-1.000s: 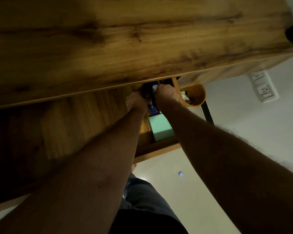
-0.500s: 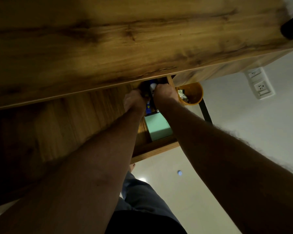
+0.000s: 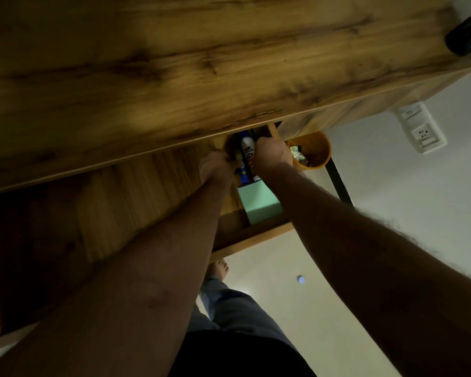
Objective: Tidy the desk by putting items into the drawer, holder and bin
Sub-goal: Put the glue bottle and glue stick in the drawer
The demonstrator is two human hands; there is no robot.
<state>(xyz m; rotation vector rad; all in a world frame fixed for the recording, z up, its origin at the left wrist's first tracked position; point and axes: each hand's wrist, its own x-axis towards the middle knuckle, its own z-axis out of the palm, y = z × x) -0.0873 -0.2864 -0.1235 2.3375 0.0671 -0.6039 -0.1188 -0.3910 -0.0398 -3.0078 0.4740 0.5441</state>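
The wooden drawer (image 3: pixel 256 236) stands pulled out under the desk top (image 3: pixel 201 63), and both my hands reach into its far end. A white glue bottle (image 3: pixel 248 148) with a dark label stands between them. My right hand (image 3: pixel 272 155) curls its fingers against the bottle's right side. On the bottle's left, my left hand (image 3: pixel 216 167) has its fingers curled down among the drawer's contents, and what they hold is hidden. A blue item (image 3: pixel 242 174) lies just below the bottle. Nearer to me in the drawer lies a mint green box (image 3: pixel 260 202).
An orange bin (image 3: pixel 314 152) with scraps inside stands on the floor right of the drawer, beside a black desk leg (image 3: pixel 337 183). A black object (image 3: pixel 466 38) sits at the desk's far right corner. On the wall is a socket plate (image 3: pixel 419 127). My foot (image 3: pixel 216 269) is under the drawer front.
Both hands have stayed at the far end of the drawer. The white bottle shows more fully between them now. The view has shifted slightly.
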